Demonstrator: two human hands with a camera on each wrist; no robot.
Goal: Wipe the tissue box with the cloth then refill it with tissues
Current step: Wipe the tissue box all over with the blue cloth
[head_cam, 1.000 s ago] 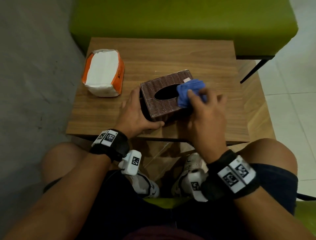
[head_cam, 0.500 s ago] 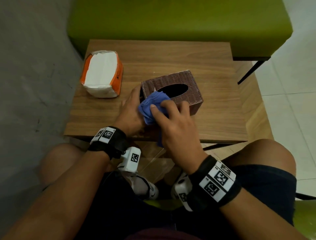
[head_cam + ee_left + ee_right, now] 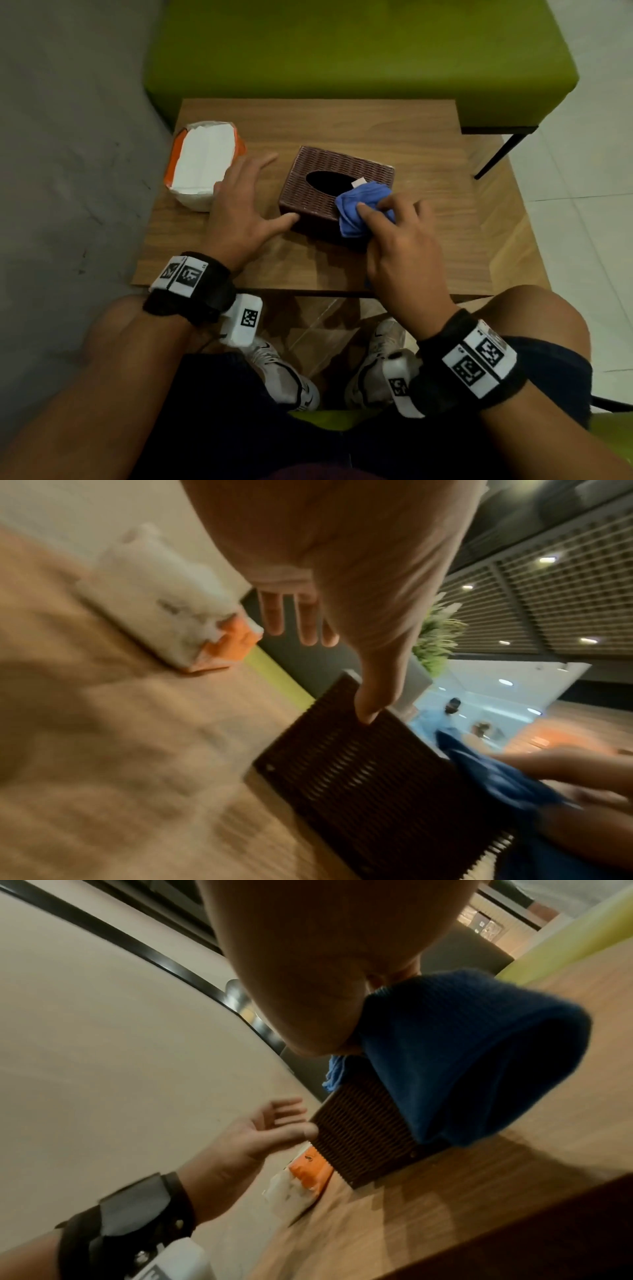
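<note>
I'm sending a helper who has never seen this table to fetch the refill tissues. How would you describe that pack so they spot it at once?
Start at the wooden table in front of the green bench. The tissue pack lies at its far left corner, beside the open left hand. It is the only soft, white bundle in an orange wrapper; the woven tissue box is dark brown and rigid.
</note>
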